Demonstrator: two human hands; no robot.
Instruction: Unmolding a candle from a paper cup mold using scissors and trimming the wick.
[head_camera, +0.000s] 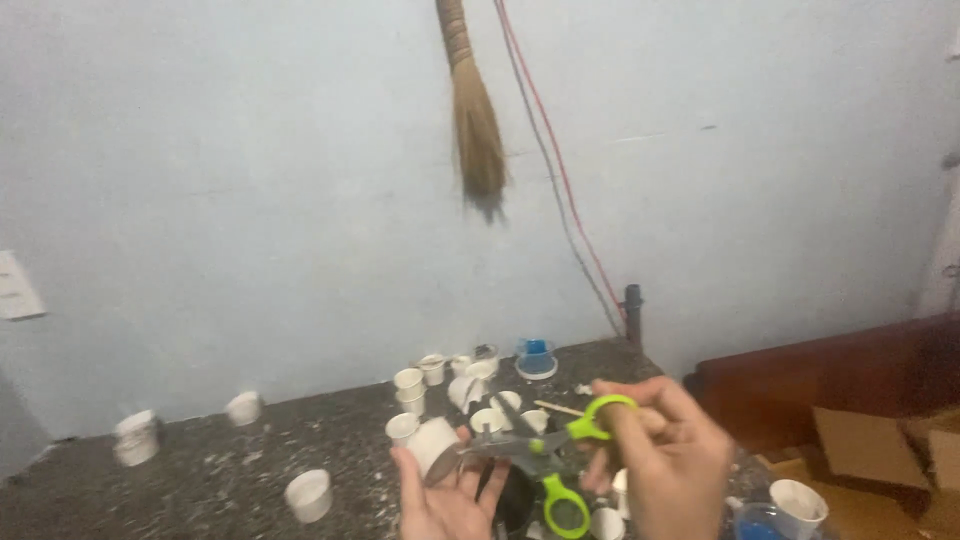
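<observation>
- A white switch plate (18, 286) sits on the pale wall at the far left
- Two small white cups (136, 437) stand near the wall on the dark speckled tabletop (200, 480), and one more white cup (309, 494) stands alone closer to the camera
- The left hand (447, 500) is low in the middle, palm up, with its fingers curled around a white paper cup (436, 446) lying on its side
- A pair of scissors with green handles (545, 455) is at the cup, its blades open and touching the cup's rim
- The right hand (662, 450) grips the scissors, with a finger through the top green ring; the lower green ring hangs free
- Behind the hands, a bunch of little white cups (410, 383) sits on the tabletop, and a blue cup (536, 356) stands near the back edge
- A straw broom (474, 110) hangs on the wall above, with a red wire (552, 150) beside it
- At the right there is a brown cardboard box (880, 450) and another white cup (800, 505)
</observation>
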